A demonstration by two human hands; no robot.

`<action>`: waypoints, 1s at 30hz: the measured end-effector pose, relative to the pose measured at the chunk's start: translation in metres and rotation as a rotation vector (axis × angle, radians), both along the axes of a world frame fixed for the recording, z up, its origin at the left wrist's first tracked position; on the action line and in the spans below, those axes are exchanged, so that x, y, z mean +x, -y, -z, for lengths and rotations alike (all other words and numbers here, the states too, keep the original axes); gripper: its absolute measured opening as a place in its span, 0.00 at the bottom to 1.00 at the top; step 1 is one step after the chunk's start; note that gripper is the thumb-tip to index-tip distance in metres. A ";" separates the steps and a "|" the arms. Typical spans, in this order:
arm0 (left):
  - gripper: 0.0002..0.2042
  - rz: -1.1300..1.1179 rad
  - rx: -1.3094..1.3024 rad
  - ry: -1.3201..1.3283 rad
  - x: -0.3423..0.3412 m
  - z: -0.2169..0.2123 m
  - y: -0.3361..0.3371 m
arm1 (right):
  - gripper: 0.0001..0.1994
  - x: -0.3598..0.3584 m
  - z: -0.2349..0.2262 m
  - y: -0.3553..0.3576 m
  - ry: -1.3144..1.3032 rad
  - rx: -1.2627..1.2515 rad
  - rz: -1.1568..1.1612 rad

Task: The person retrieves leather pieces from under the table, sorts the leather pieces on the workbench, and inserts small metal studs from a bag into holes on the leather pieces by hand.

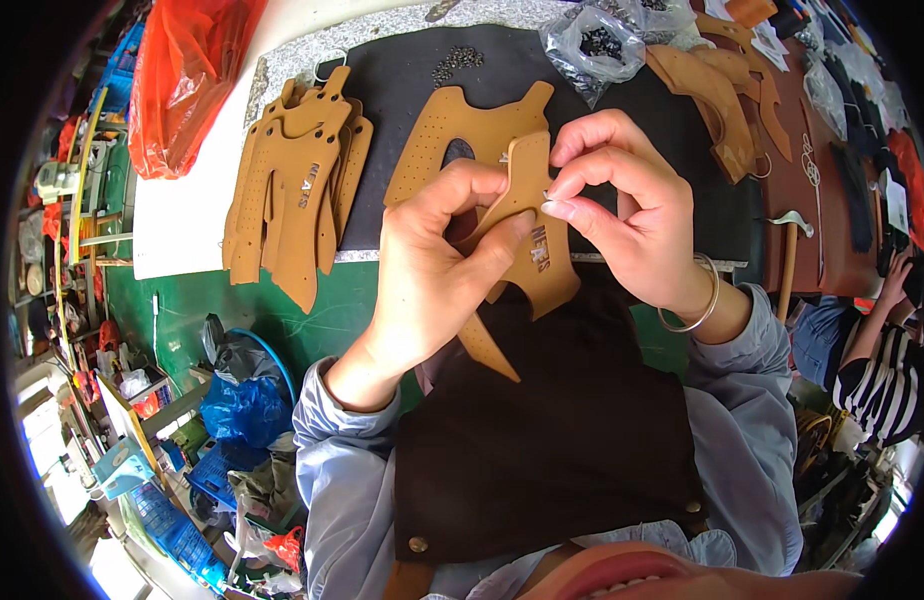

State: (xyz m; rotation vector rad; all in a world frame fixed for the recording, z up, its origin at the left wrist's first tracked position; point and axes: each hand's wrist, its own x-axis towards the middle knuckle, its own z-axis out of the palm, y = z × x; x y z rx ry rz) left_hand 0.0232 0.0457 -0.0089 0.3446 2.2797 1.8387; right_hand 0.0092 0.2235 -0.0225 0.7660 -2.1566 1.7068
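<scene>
My left hand (pixel 422 265) is closed on a tan leather piece (pixel 552 270), thumb on its near face, with the upper tab folded up between my hands. My right hand (pixel 632 215) is in a pinch beside that tab. A tiny shiny metal part (pixel 547 196) shows at its thumb and fingertip, too small to name. Just behind my hands, a similar perforated leather piece (pixel 429 135) lies on the black mat (pixel 377 75), partly hidden by them. To the left rests a pile of cut leather pieces (pixel 282 165) with small round studs or holes.
At the mat's far side lies a cluster of small dark metal parts (pixel 458 64). A clear plastic bag (pixel 594 45) holds more of them. More leather pieces (pixel 717 105) lie at the right, near a light-headed hammer (pixel 788 225). A red plastic bag (pixel 187 80) hangs at far left. Another person (pixel 882 385) is at far right.
</scene>
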 end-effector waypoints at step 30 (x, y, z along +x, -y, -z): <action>0.06 -0.056 0.092 0.007 -0.003 0.023 0.011 | 0.01 -0.133 0.032 -0.075 -0.297 0.928 0.487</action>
